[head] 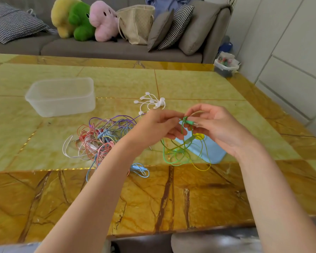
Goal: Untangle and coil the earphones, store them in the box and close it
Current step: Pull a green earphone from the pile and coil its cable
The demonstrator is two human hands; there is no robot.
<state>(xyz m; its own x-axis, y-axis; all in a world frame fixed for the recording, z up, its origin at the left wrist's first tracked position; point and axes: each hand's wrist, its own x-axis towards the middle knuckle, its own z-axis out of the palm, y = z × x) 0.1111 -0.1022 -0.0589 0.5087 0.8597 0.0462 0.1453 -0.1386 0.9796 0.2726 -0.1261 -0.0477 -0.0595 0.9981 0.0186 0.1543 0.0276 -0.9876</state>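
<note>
sofa point(102, 46) along the far edge, carrying cushions, three plush toys point(84, 21) (yellow, green, pink) and a woven bag point(135, 24). in front of it, marble table point(190, 84), green centre panels, brown border.

box point(61, 96): clear plastic, open, upright, far left on the table, well apart from both hands. lid point(206, 150): pale blue, flat on the table under the right hand, partly covered by cable loops.

tangle point(102, 137): red, purple, blue, white and yellow cables heaped between box and left forearm; one blue loop trails toward the near border. white ties point(151, 103) lie bunched just beyond the hands.

green earphones point(179, 152): raised off the table at the top, loops hanging down onto the lid and table, a yellow cable mixed in with them.

left hand point(159, 126) and right hand point(213, 125): close together above the lid. the left pinches the green cable at a knot, fingers curled. the right grips the same cable at the plug end, the metal jack showing against its fingers.
</note>
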